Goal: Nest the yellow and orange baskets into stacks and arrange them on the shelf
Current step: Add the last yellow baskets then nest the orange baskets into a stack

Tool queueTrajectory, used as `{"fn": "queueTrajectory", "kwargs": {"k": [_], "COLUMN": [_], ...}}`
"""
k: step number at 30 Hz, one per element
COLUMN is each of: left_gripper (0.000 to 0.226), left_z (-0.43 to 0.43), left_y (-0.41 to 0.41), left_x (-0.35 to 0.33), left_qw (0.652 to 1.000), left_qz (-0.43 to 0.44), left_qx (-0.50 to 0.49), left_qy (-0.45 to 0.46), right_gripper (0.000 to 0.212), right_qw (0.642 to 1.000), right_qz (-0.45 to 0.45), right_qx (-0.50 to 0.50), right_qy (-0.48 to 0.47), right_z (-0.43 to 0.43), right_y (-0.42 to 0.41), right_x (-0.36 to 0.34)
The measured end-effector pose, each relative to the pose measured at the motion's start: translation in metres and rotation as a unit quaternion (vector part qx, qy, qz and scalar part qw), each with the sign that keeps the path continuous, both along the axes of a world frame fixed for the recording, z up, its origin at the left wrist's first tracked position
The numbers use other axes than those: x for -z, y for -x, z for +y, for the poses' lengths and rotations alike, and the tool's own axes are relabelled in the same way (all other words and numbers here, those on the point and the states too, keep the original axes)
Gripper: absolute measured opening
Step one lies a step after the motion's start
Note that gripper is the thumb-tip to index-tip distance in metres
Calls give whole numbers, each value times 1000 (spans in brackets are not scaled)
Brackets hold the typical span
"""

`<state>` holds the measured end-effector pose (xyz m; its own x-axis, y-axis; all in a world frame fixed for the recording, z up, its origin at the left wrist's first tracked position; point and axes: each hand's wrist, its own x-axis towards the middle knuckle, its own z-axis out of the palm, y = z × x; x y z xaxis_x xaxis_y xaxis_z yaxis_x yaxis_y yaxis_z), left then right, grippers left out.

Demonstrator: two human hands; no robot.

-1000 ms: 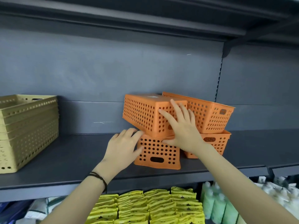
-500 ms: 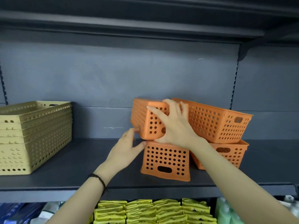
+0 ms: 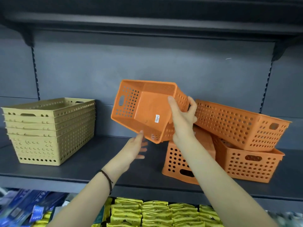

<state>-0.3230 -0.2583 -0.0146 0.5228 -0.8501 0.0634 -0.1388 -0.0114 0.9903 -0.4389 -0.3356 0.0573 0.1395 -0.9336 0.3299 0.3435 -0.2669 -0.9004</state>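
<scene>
Orange basket is up off the shelf, in the air between the yellow stack at left and the other orange baskets at right. My right hand is clamped on its right end, fingers over the flat panel with the white sticker, thumb round the side wall. My left hand is spread beneath, one fingertip just touching the lower edge, gripping nothing. I take the stickered panel for the base, so the mouth faces away from me. The handle end points left and the long axis slopes down to the right. The upright basket sits low right under the tilted basket, beside the overturned basket. The right hand is nearer to all three. I judge the held basket needs turning mouth-up before it will nest.
</scene>
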Motion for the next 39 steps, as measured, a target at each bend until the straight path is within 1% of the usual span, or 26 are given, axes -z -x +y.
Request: {"fn": "queueTrajectory", "kwargs": {"k": [1, 4, 7, 9, 10, 12, 13, 14, 16, 19, 22, 26, 29, 34, 37, 39], "left_gripper": [54, 45, 29, 25, 26, 25, 25, 26, 30, 31, 28, 21, 21, 23, 25, 30], "left_z": [1, 3, 6, 11, 13, 18, 22, 26, 34, 37, 38, 39, 36, 31, 28, 25], "left_y": [-1, -6, -12, -18, -23, -35, -41, -45, -44, -41, -42, -45, -47, -52, -57, -56], "left_x": [1, 5, -5, -17, -21, -29, -31, -33, -36, -26, -5, 14, 18, 22, 23, 23], "left_qw": [1000, 997, 989, 983, 981, 976, 974, 973, 975, 971, 968, 977, 982, 985, 987, 989], "left_qz": [14, 34, 48, 45, 41, 37, 39, 43, 59, 117, 154, 114, 108, 113, 96, 55], "left_qx": [10, 24, -3, -26, -42, -85, -99, -100, -72, -17, 3, 7, -9, -49, -85, -101], "left_qy": [14, 64, 140, 176, 187, 197, 199, 203, 203, 208, 197, 178, 154, 124, 100, 93], "right_gripper": [83, 86, 78, 72, 72, 76, 75, 70, 56, 50, 47, 47, 48, 38, 28, 25], "right_qw": [1000, 1000, 998, 996, 995, 982, 976, 974, 975, 973, 973, 969, 964, 931, 903, 889], "right_qz": [-3, 5, 31, 58, 90, 164, 174, 172, 153, 150, 166, 211, 240, 336, 388, 403], "right_qx": [-3, -5, -61, -71, -40, 36, 40, 17, -59, -116, -126, -113, -104, -95, -45, -3], "right_qy": [-13, 10, 3, -9, 8, 85, 122, 144, 153, 135, 100, 61, 56, 107, 182, 219], "right_z": [3, 9, 12, 11, 10, 11, 12, 14, 21, 29, 29, 29, 27, 21, 18, 17], "right_y": [-3, -7, -5, -5, -6, -4, -3, -1, 1, -2, -8, -9, -7, 10, 25, 35], "right_x": [2, 6, 6, 9, 12, 24, 32, 40, 54, 69, 83, 97, 100, 99, 92, 86]}}
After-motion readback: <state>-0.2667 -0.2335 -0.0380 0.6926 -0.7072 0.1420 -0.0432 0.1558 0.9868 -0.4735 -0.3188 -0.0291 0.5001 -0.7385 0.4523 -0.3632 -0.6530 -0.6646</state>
